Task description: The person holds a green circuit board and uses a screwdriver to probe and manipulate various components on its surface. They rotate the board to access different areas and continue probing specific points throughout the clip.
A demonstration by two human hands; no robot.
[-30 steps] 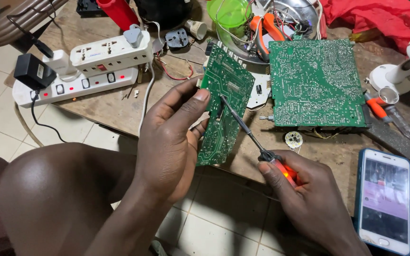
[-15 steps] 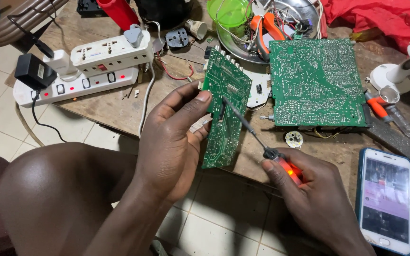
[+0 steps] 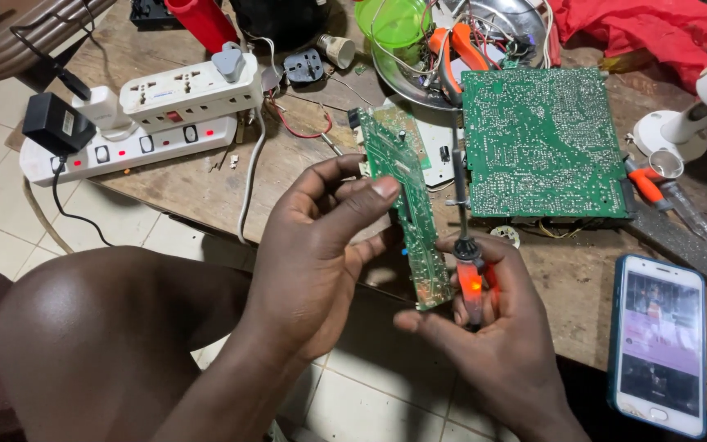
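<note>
The left hand (image 3: 321, 262) grasped a narrow green circuit board (image 3: 407, 205) by its long edge, thumb pressed on its face, holding it nearly edge-on just in front of the wooden counter (image 3: 206, 176). The right hand (image 3: 493, 344) was clenched around the glowing orange handle of a screwdriver (image 3: 461, 237), touching the narrow board's lower end, with the shaft rising just beside that board. Beyond the narrow board lay a larger green circuit board (image 3: 542, 143) on the counter, and well to the narrow board's right a smartphone (image 3: 660, 344).
</note>
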